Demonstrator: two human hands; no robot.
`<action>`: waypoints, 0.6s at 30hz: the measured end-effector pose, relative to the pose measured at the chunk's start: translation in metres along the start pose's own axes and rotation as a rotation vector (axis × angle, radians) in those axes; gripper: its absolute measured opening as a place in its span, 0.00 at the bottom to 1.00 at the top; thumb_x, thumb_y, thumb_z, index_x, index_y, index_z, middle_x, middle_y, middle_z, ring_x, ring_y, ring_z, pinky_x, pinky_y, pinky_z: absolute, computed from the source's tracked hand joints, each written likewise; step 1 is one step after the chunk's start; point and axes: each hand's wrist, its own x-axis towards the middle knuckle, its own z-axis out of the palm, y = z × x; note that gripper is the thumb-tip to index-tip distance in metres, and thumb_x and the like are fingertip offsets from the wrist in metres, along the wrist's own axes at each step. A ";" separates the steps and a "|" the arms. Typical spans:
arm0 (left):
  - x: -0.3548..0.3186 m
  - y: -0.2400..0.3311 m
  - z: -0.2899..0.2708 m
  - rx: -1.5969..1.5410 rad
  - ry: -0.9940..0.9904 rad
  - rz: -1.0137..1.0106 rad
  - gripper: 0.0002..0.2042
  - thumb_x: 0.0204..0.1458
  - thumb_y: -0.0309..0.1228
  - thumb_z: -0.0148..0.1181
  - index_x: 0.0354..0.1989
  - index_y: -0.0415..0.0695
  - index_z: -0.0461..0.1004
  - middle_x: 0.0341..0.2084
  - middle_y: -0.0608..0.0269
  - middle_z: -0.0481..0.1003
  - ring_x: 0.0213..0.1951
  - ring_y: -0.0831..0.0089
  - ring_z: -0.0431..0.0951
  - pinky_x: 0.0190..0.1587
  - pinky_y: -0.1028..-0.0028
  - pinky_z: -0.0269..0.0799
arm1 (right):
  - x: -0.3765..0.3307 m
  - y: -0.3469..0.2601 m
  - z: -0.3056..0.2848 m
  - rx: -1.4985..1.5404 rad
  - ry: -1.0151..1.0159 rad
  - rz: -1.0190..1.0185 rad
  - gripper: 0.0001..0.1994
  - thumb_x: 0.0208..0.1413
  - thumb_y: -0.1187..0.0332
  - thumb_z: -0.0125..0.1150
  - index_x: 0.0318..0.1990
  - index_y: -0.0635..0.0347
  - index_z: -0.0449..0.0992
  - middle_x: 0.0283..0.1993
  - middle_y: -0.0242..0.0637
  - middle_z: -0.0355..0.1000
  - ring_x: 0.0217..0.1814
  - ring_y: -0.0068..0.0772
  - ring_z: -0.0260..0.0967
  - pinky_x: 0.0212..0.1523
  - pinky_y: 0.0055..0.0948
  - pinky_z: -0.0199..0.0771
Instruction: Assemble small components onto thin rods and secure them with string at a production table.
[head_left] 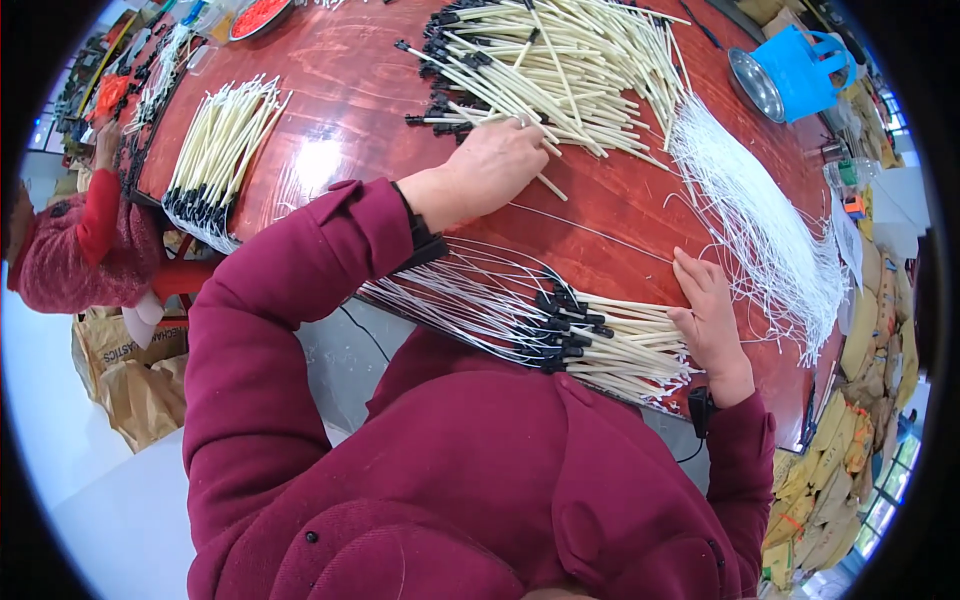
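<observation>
My left hand [495, 168] is closed at the lower edge of a large pile of cream tubes [560, 60] with black connector ends. A cream tube [552, 187] sticks out from under its fingers, seemingly in its grip. From below that hand a thin white wire [590, 228] runs across the red table to my right hand [708, 315]. There the index fingertip touches the wire, with thumb and index apart. The right hand rests beside a row of cream tubes [640, 345] with black connectors [565, 325]. White wires [450, 300] trail leftward from these connectors.
A fan of loose white wires [755, 200] lies to the right. Another bundle of cream tubes [225, 140] is at the left. A blue jug [800, 75] and metal dish [755, 85] stand far right; a dish of red pieces [258, 15] far left. Another person [90, 235] sits left.
</observation>
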 end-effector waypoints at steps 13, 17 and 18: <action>-0.037 0.007 -0.034 -0.216 0.213 0.038 0.09 0.48 0.24 0.62 0.38 0.42 0.79 0.35 0.58 0.74 0.38 0.60 0.77 0.42 0.66 0.73 | -0.003 -0.006 0.004 -0.009 0.002 0.021 0.39 0.65 0.40 0.48 0.62 0.76 0.69 0.70 0.50 0.64 0.65 0.54 0.60 0.68 0.45 0.59; -0.083 -0.009 -0.041 -0.420 0.172 -0.188 0.12 0.53 0.22 0.61 0.46 0.38 0.80 0.32 0.54 0.75 0.31 0.57 0.77 0.36 0.66 0.73 | -0.005 -0.005 0.001 -0.022 -0.004 0.046 0.39 0.63 0.41 0.51 0.61 0.76 0.69 0.70 0.50 0.64 0.65 0.54 0.61 0.68 0.45 0.59; -0.093 -0.015 -0.043 -0.395 0.194 -0.258 0.12 0.55 0.22 0.61 0.48 0.37 0.80 0.30 0.52 0.75 0.29 0.55 0.76 0.33 0.65 0.72 | 0.000 -0.006 0.002 -0.017 -0.001 0.040 0.39 0.62 0.41 0.52 0.61 0.76 0.69 0.69 0.50 0.64 0.65 0.54 0.61 0.68 0.45 0.59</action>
